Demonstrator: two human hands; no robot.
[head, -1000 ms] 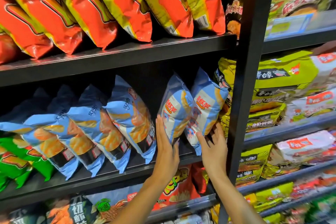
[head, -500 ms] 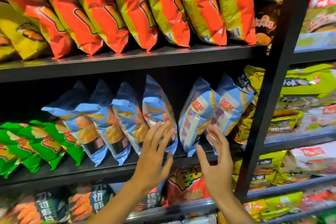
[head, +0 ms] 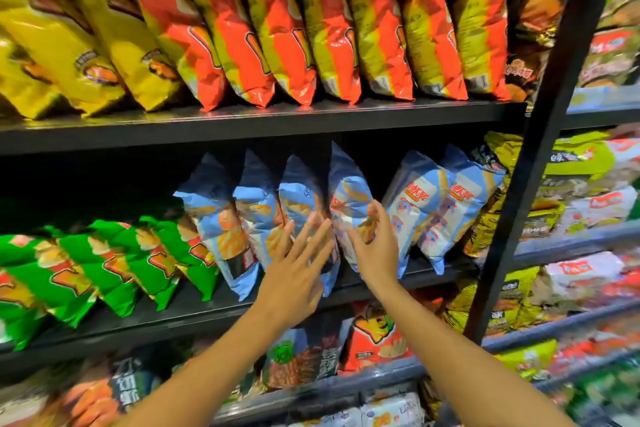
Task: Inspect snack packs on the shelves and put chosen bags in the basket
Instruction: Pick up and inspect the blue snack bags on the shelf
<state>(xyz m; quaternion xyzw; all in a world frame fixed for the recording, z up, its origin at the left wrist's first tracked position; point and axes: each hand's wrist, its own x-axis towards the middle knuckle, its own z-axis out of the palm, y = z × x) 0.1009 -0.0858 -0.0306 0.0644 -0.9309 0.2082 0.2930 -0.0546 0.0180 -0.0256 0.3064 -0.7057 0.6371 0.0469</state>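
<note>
Black upright post (head: pixel 540 163): well to the right of the fingers (head: pixel 304 236), leaning in the wide view.

Orange bags (head: pixel 329 38): a row on the black shelf board (head: pixel 242 121) above the fingers, standing on edge and tilted, packed side by side.

Yellow bags (head: pixel 86 45): same board, up and to the left.

Green bags (head: pixel 104 270): left of the fingers at their level, overlapping and slanted.

Red-orange pack (head: pixel 377 336): one shelf below the fingers, with a dark pack (head: pixel 304 357) just beside it.

Yellow-green packs (head: pixel 571 163) and white-and-red packs (head: pixel 581 270): beyond the post, lying stacked on grey shelves; print blurred.
</note>
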